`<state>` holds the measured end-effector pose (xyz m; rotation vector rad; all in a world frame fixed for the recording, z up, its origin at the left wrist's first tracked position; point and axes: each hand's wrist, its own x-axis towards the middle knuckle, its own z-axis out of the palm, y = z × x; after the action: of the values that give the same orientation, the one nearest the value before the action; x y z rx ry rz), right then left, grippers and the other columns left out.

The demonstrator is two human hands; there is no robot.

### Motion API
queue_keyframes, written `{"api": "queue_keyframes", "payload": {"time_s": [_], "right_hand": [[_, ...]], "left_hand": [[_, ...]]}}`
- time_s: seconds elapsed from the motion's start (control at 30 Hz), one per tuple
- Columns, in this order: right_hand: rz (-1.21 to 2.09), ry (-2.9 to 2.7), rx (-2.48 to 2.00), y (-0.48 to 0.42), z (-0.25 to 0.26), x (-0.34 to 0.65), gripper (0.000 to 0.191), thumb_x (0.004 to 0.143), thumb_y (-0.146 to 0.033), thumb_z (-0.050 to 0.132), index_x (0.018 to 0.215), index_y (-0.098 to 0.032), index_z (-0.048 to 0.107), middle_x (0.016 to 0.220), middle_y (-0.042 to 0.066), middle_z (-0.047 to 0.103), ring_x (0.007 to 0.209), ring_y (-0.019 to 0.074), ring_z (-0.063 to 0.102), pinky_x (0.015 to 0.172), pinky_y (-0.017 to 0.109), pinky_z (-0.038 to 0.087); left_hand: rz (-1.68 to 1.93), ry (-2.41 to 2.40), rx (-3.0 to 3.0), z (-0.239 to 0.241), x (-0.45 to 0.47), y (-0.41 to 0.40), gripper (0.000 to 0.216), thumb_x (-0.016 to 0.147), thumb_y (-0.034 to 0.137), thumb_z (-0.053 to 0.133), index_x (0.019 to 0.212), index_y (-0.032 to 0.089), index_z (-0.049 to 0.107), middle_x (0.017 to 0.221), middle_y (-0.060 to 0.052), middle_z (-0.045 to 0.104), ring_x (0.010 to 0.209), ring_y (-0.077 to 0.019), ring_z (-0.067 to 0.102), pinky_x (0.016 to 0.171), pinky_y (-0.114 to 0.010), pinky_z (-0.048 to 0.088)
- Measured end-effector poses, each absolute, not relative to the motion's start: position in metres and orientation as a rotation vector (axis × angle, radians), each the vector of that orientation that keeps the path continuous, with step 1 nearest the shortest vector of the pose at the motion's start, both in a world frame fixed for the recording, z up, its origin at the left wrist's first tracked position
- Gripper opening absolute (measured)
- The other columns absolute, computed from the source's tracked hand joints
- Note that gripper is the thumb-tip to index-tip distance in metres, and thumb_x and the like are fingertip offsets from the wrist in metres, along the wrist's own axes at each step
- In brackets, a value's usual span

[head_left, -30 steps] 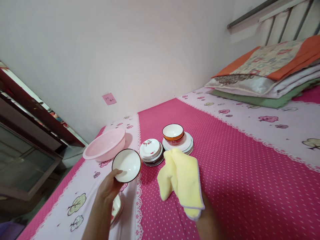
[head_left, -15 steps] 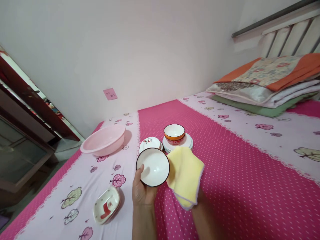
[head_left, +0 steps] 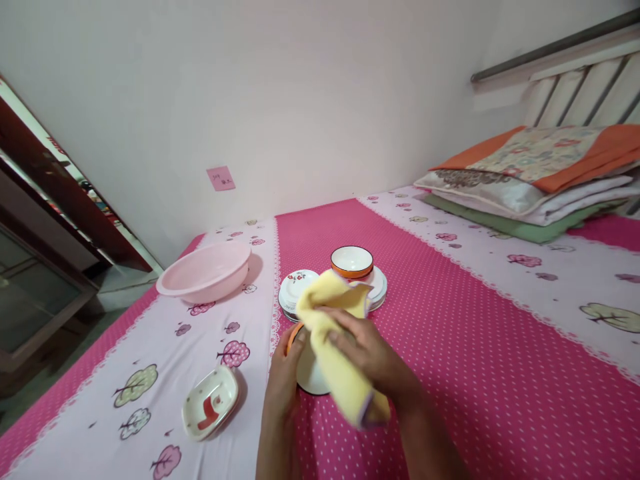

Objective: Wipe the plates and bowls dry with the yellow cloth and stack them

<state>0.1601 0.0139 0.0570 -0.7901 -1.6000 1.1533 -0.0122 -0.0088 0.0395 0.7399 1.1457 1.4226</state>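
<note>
My left hand (head_left: 284,372) grips a white bowl with an orange outside (head_left: 306,372) by its left rim, holding it above the pink bedsheet. My right hand (head_left: 373,357) presses a yellow cloth (head_left: 333,333) into and over the bowl, its fingers closed on the cloth, which hides most of the bowl. Just beyond stand a stack of small flowered plates (head_left: 296,288) and a second orange-and-white bowl (head_left: 351,261) on a stack of white plates (head_left: 376,288).
A pink plastic basin (head_left: 205,273) sits at the back left of the bed. A small square dish with a red mark (head_left: 210,402) lies near left. Folded quilts and a pillow (head_left: 535,177) are stacked at the far right. A wooden cabinet (head_left: 40,253) stands left.
The bowl moved from my left toward the middle. My right hand brought the yellow cloth over it and now covers the bowl's inside.
</note>
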Motion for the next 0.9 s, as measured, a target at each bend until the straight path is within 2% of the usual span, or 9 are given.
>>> {"api": "queue_keyframes", "payload": {"time_s": [0.1,0.23,0.37,0.5,0.63,0.73,0.8,0.9], "right_hand": [[0.979,-1.779,-0.882,0.015,0.060,0.159,0.060,0.083,-0.012,0.067,0.141,-0.029,0.066,0.150,0.005,0.063,0.145,0.0297,0.052,0.125,0.049,0.035],[0.827,-1.884,-1.032,0.020,0.052,0.155,0.073,0.077,-0.010,0.071,0.146,-0.026,0.060,0.150,0.009,0.062,0.141,0.0308,0.054,0.120,0.049,0.039],[0.688,-2.004,-1.093,0.023,0.047,0.151,0.060,0.078,-0.003,0.064,0.134,-0.023,0.067,0.133,0.010,0.071,0.126,0.0295,0.063,0.106,0.041,0.045],[0.692,-2.039,-1.141,0.022,0.049,0.149,0.033,0.086,-0.003,0.055,0.106,-0.022,0.073,0.105,0.007,0.076,0.098,0.0240,0.068,0.082,0.032,0.044],[0.792,-1.986,-1.134,0.020,0.051,0.151,0.018,0.089,-0.009,0.055,0.086,-0.021,0.067,0.090,0.004,0.074,0.083,0.0204,0.066,0.070,0.029,0.037],[0.921,-1.920,-1.105,0.020,0.050,0.154,0.013,0.084,-0.011,0.059,0.078,-0.021,0.062,0.082,0.001,0.073,0.076,0.0195,0.064,0.065,0.028,0.034],[1.004,-1.869,-1.066,0.021,0.049,0.155,0.013,0.080,-0.009,0.060,0.077,-0.021,0.062,0.080,0.000,0.074,0.076,0.0196,0.065,0.063,0.027,0.035],[1.121,-1.784,-0.985,0.024,0.046,0.155,0.020,0.076,-0.006,0.059,0.083,-0.021,0.070,0.083,-0.001,0.076,0.079,0.0200,0.067,0.065,0.026,0.040]], "left_hand": [[1.358,1.143,0.763,0.040,-0.011,-0.012,0.056,0.076,0.041,0.084,0.125,0.019,0.070,0.116,-0.012,0.079,0.102,-0.0304,0.075,0.088,-0.039,0.058],[1.297,1.143,0.797,0.041,-0.006,-0.013,0.051,0.076,0.034,0.080,0.124,0.021,0.071,0.114,-0.010,0.078,0.102,-0.0298,0.074,0.091,-0.039,0.057],[1.234,1.127,0.966,0.042,-0.003,-0.013,0.046,0.078,0.036,0.080,0.120,0.020,0.073,0.118,-0.011,0.077,0.114,-0.0328,0.070,0.099,-0.041,0.052],[1.173,1.260,1.191,0.047,-0.002,-0.016,0.043,0.081,0.037,0.081,0.119,0.019,0.071,0.120,-0.013,0.074,0.119,-0.0341,0.066,0.101,-0.042,0.050],[1.104,1.333,1.272,0.047,-0.003,-0.019,0.036,0.086,0.034,0.075,0.118,0.020,0.065,0.112,-0.010,0.073,0.107,-0.0300,0.068,0.092,-0.039,0.051],[1.108,1.344,1.260,0.041,-0.004,-0.018,0.029,0.083,0.034,0.078,0.104,0.022,0.061,0.099,-0.006,0.072,0.092,-0.0247,0.066,0.082,-0.034,0.051],[1.155,1.338,1.212,0.038,-0.005,-0.018,0.033,0.080,0.037,0.081,0.097,0.023,0.057,0.091,-0.004,0.070,0.083,-0.0220,0.064,0.075,-0.032,0.049],[1.247,1.316,1.129,0.038,-0.005,-0.017,0.041,0.074,0.042,0.086,0.096,0.023,0.057,0.089,-0.003,0.070,0.080,-0.0210,0.063,0.073,-0.032,0.049]]}}
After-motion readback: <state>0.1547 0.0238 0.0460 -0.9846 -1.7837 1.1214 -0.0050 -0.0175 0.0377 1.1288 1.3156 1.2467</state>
